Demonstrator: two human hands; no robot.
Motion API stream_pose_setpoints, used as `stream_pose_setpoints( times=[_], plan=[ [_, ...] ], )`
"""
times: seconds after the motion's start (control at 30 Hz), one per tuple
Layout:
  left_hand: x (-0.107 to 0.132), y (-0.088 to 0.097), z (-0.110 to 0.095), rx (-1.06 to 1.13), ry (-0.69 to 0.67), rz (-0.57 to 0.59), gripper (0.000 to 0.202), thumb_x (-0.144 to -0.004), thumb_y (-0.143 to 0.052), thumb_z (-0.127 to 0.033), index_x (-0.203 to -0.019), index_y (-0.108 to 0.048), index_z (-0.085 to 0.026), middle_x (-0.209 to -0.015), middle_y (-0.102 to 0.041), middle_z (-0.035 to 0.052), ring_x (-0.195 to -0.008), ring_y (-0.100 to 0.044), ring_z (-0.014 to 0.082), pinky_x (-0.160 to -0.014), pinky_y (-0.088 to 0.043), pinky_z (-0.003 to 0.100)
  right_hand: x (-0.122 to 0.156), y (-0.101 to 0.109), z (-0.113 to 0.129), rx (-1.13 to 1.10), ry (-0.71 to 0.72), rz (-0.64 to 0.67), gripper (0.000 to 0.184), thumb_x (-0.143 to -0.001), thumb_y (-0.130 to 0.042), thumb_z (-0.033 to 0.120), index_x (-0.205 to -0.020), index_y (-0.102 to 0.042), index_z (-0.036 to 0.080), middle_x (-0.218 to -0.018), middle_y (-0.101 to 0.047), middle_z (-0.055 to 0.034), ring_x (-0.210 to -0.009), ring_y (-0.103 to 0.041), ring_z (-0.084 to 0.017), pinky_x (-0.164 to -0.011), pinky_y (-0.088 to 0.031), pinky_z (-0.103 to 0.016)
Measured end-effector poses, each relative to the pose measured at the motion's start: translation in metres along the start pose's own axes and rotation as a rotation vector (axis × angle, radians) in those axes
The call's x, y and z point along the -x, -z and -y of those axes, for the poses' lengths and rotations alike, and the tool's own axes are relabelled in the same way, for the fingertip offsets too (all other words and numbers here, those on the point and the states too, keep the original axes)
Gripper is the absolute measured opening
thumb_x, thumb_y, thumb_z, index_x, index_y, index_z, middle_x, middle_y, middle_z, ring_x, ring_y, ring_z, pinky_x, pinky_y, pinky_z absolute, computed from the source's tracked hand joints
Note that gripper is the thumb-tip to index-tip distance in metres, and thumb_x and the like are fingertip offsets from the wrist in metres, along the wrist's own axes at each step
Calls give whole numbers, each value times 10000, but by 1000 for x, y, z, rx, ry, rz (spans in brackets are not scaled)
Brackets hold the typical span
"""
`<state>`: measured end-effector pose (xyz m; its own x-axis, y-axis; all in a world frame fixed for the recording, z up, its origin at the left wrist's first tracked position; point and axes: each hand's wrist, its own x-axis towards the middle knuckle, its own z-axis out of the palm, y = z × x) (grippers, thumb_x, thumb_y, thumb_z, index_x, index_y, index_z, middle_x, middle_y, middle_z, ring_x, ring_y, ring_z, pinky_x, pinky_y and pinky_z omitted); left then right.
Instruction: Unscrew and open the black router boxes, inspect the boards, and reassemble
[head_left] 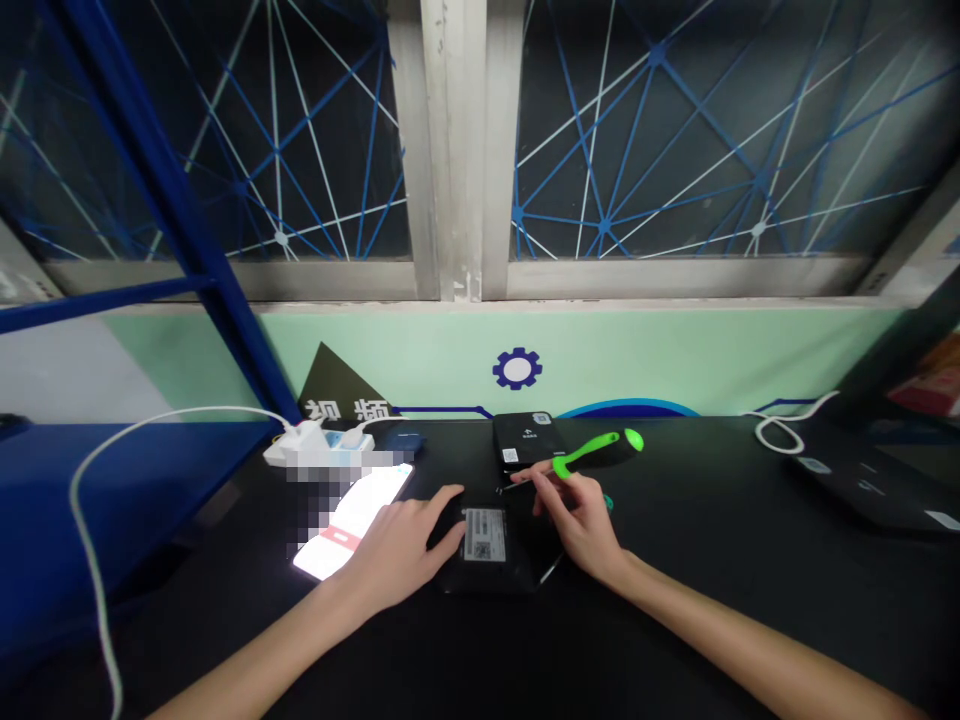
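Flat black rectangular device (495, 565) on the black bench (697, 510), between separated hands: left hand (397, 540) touching its edge, right hand (577, 515) apparently pinching a green-and-black screwdriver (600, 450) just above it.

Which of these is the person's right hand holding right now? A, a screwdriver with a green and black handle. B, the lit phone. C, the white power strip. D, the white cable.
A. The right hand grips the screwdriver with a green and black handle, its thin metal shaft pointing left above the black device.
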<state>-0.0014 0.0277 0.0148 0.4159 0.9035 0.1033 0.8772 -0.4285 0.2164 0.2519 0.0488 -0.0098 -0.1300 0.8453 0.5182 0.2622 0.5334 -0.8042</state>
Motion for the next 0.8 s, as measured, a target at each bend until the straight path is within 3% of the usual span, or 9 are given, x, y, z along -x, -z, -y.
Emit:
stream_pose_setpoints(
  times=[0.2, 0.37, 0.57, 0.8],
  plan=[
    [0, 1, -1, 15, 0, 2, 471, -1044, -348, -489, -1418, -482, -237, -649, -626, 0, -649, -651, 257, -605, -415, 307, -2, -2, 1, 12, -2, -22, 386, -997, -533, 401, -765, -734, 166, -941, -755, -99, -636, -622, -165, -597, -477, -272],
    [0, 1, 0, 21, 1, 13, 479, -1043, -353, -491, -1429, -475, -235, -660, -627, 2, -640, -643, 249, -593, -404, 300, -1, -4, -1, 16, -18, -21, 381, -998, -523, 406, -799, -737, 161, -944, -739, -97, -618, -592, -161, -556, -445, -279],
    [0, 1, 0, 18, 4, 16, 483, -1041, -354, -497, -1426, -480, -233, -692, -637, 12, -650, -644, 242, -587, -403, 296, 3, -5, -5, 56, -55, 5, 322, -1001, -511, 421, -1018, -728, 183, -914, -695, -70, -583, -543, -141, -527, -429, -260],
    [1, 0, 1, -4, 3, 4, 487, -1040, -351, -512, -1430, -472, -246, -690, -637, 11, -662, -650, 244, -610, -414, 304, 1, -3, -2, 64, -28, 53, 407, -1013, -480, 440, -912, -749, 153, -856, -689, -70, -540, -500, -127, -523, -413, -263]
  ],
)
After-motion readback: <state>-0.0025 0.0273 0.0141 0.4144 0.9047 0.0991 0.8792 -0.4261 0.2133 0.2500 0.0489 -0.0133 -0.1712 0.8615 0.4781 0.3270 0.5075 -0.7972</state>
